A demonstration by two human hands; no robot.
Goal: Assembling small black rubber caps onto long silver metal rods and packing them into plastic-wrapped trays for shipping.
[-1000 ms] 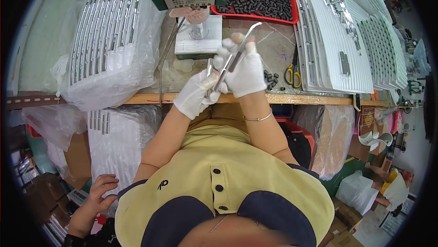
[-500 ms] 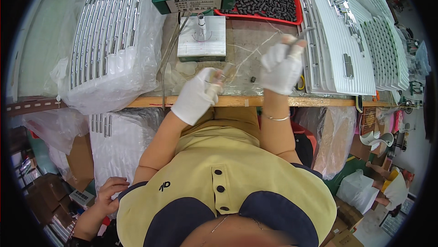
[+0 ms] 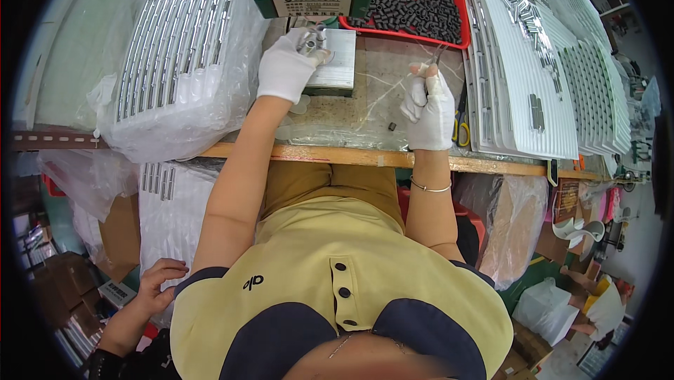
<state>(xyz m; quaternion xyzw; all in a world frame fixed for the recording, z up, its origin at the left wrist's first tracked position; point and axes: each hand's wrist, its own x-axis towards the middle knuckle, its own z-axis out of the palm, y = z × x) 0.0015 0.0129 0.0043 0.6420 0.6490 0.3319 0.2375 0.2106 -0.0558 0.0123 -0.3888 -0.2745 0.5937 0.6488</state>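
My left hand (image 3: 286, 70), in a white glove with bare fingertips, is closed on a short shiny metal tube (image 3: 307, 47). It is at the upright post of a press, above the white metal base block (image 3: 340, 64); the fingers hide part of the post, so whether the tube touches it is unclear. My right hand (image 3: 430, 115), gloved likewise, pinches thin metal tweezers (image 3: 439, 53) whose tips point up and away, near the red tray (image 3: 465, 18) of small black sleeves (image 3: 414, 11). I cannot make out anything between the tips.
A single black sleeve (image 3: 392, 126) lies on the table. Scissors with yellow handles (image 3: 461, 133) are right of my right hand. Trays of chrome tubes stand left (image 3: 175, 50) and right (image 3: 519, 78). The green press housing (image 3: 312, 1) is ahead. Another person's hand (image 3: 160, 283) shows lower left.
My left hand has moved forward and left from near the table's front to the press post. The right hand has shifted slightly nearer and left, keeping the tweezers.
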